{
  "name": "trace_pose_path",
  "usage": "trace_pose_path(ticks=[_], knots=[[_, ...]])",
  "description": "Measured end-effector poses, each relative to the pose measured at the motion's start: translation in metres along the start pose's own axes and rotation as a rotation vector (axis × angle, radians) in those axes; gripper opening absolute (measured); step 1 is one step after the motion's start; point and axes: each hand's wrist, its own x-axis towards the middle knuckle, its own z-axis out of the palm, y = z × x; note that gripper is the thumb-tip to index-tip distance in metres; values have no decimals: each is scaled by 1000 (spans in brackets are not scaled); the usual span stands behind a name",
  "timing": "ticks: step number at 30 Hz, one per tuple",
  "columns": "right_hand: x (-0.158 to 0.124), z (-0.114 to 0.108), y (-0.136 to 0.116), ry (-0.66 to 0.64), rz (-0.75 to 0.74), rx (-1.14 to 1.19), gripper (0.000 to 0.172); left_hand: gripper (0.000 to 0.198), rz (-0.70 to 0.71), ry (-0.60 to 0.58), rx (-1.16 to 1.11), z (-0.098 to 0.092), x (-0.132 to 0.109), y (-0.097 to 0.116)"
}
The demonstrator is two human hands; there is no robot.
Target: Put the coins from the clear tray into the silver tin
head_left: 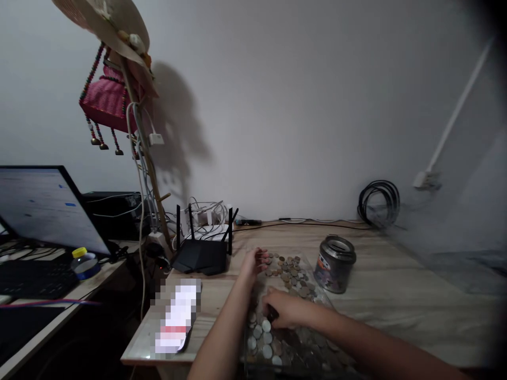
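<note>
Roughly, a phone [178, 316] lies left of the clear tray [246, 352], its screen lit, with a black router [203, 256] beyond the tray's far left corner. The left hand [255, 262] is by the tray's far left edge, fingers half curled and slightly parted. Coins [293, 272] lie scattered inside the tray. The right hand [285, 309] bends down over its middle (whether the fingers pinch a coin, I cannot tell). A can [336, 264] stands upright just right of the tray.
</note>
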Motion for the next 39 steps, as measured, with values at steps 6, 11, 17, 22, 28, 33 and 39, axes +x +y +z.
trace_pose_path(ticks=[6, 11, 17, 22, 28, 33, 39], knots=[[-24, 4, -8, -113, 31, 0, 19, 22, -26, -27, 118, -1, -1, -1], [-46, -1, -8, -128, 35, -1, 31, 21, -39, -49, 152, 3, -4, -3], [-49, -6, -3, -60, -25, -49, 82, 23, -40, -68, 255, 4, -2, -5], [-46, 4, -4, -86, -59, 13, 52, 24, -33, -74, 280, 2, 0, -6], [-58, 12, -5, -108, -53, 43, 26, 21, -25, -92, 263, 2, 1, -7], [-60, 3, 4, -222, -31, 207, 24, 23, -68, -150, 287, 4, 0, -10], [-13, -46, 27, 347, 64, 317, 18, 35, -262, -296, 440, 7, -1, -20]])
